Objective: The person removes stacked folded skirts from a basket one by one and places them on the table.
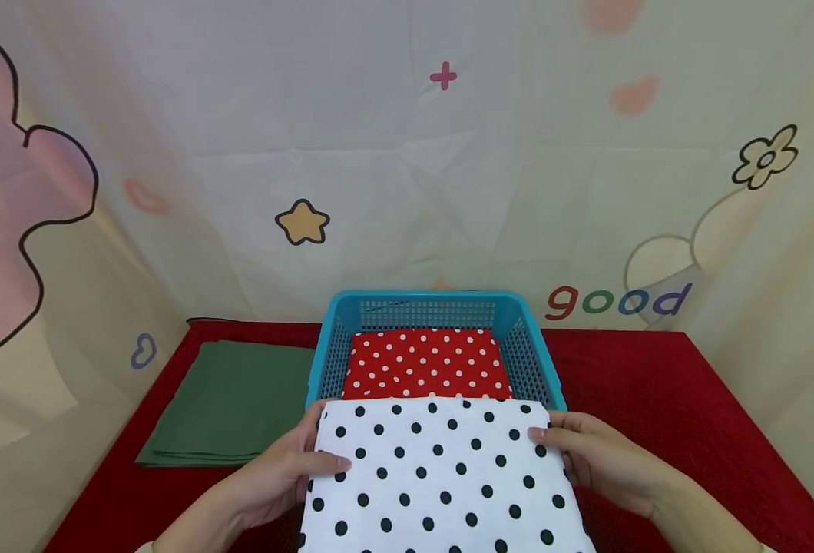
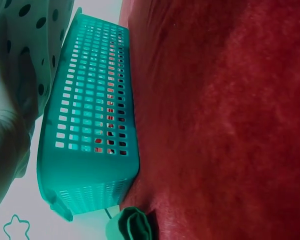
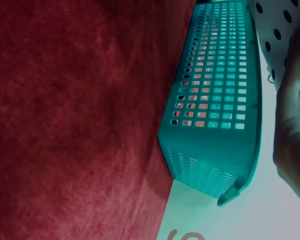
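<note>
A white cloth with black dots (image 1: 441, 476) is stretched between both hands, over the near side of a blue plastic basket (image 1: 320, 361). The left hand (image 1: 296, 461) grips its left edge, thumb on top and fingers underneath. On the right edge, the right hand (image 1: 590, 453) pinches the cloth with the thumb above. Inside the basket lies a red cloth with white dots (image 1: 428, 361), its near part hidden by the white one. Both wrist views show the basket's perforated wall (image 2: 90, 100) below the raised cloth (image 3: 275, 35).
A folded green cloth (image 1: 234, 407) lies left of the basket on a red table covering (image 1: 628, 384). Behind the table hangs a pale curtain (image 1: 407, 192) printed with a star, flower and the word "good".
</note>
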### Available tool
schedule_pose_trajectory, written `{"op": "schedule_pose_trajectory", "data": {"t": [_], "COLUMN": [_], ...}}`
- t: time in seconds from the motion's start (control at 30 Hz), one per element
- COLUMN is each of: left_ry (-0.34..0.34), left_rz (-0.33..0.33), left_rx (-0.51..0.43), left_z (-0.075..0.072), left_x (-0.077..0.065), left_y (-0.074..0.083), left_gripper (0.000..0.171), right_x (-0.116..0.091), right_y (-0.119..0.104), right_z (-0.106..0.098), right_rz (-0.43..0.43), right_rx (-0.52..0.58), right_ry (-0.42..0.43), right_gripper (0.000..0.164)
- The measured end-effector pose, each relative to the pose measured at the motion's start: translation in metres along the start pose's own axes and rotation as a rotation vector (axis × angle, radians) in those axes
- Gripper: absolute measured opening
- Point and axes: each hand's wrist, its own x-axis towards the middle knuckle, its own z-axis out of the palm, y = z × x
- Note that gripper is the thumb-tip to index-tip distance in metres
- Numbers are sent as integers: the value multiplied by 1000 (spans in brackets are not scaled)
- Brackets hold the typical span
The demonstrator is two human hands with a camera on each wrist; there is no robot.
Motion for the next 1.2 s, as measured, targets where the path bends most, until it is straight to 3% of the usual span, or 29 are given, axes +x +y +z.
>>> {"op": "schedule_pose_trajectory", "data": {"t": [0.47, 0.73, 1.2], "left_ry": [-59, -57, -17], "left_rz": [-45, -88, -130], "left_rx": [-34, -28, 4], "left_z": [-2, 1, -9], "left_x": [-6, -11, 1], "left_y": [-13, -25, -44], "left_gripper": [78, 75, 77], "right_x": [-1, -1, 8], "right_y": [18, 29, 43], "right_z": [-2, 0, 3], "right_rz": [35, 72, 93], "right_rx": [32, 43, 36], "right_ry": [-68, -100, -125], "right_gripper": [43, 39, 43]}}
